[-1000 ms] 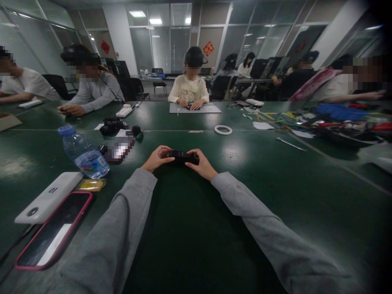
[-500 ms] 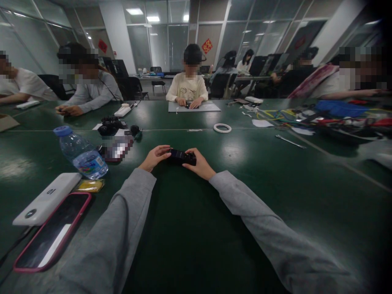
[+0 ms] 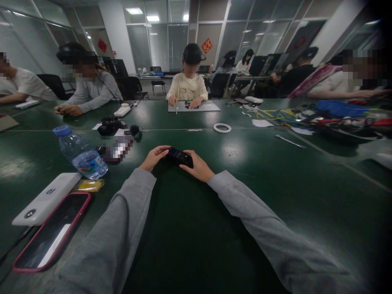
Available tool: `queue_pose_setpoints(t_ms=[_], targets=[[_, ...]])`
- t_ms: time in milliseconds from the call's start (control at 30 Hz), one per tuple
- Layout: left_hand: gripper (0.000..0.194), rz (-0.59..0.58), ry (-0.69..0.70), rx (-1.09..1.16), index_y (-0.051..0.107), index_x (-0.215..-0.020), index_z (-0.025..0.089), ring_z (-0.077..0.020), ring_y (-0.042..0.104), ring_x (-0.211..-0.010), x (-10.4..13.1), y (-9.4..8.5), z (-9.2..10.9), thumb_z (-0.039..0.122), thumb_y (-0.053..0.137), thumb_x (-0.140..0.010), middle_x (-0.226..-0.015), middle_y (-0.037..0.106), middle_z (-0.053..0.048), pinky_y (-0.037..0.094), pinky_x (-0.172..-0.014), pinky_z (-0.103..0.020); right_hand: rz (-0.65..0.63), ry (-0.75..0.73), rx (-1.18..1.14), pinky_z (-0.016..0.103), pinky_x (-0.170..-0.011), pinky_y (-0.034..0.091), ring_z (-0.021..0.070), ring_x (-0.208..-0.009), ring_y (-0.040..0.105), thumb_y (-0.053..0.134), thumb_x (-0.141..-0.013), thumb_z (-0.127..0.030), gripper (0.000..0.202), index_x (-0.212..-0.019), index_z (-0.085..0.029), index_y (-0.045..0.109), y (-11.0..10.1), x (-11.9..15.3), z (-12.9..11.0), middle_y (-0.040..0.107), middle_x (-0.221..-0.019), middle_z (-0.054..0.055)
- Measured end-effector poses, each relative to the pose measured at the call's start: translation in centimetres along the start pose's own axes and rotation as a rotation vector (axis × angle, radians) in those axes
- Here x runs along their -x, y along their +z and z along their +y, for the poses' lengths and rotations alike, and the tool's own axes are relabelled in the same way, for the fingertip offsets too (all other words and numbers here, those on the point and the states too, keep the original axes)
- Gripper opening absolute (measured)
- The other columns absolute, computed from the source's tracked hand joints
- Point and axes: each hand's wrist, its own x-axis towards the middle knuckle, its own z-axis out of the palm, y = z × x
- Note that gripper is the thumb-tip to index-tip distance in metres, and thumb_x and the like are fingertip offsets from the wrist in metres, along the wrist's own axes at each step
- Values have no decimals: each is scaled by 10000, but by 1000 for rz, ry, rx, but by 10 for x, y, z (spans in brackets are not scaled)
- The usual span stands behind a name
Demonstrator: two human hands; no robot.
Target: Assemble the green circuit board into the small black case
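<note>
Between my two hands is a small black handheld device with a dim screen at its left end and what look like buttons at its right; its exact kind I cannot make out. My left hand pinches the left end, thumb and fingers closed on it. Wrapped round the right end is my right hand, its thumb along the near side. The device is tilted, left end farther from me, just above or on the green table; contact with the table is hidden.
On the left are a water bottle, a white power bank, a pink-cased phone and a yellow packet. Ahead lie a white ring and a wrench. Cables pile up at right. A person sits opposite.
The device has turned slightly, its right end dropping nearer to me, and my right hand has shifted a little left and down with it. The person opposite has raised one hand.
</note>
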Motion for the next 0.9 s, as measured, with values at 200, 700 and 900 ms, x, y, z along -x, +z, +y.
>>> queue_pose_setpoints(t_ms=[200,700,900], targets=[[393,-1,-10,18,648,-1098,184,-196,584,-1044,0,0,0,364,681,-750,-1145,648,-83,401,-975,-373,-10,11,42,456,-915,467,262,-1089,541,630,-821,-439,576,-1293,-197,404,1,0,1,548,-1165,118],[364,7,-21,42,671,-1074,203,-198,583,-1032,-2,-2,-4,368,671,-749,-1119,656,-68,401,-957,-358,-24,28,41,449,-910,467,254,-1082,536,624,-825,-435,563,-1286,-190,414,0,-1,0,545,-1163,115],[368,1,-32,22,669,-1091,209,-200,590,-1014,-1,-2,-2,374,650,-763,-1114,660,-68,418,-929,-353,-30,31,39,461,-907,465,264,-1083,535,623,-826,-434,558,-1284,-193,417,-1,-1,0,543,-1164,120]])
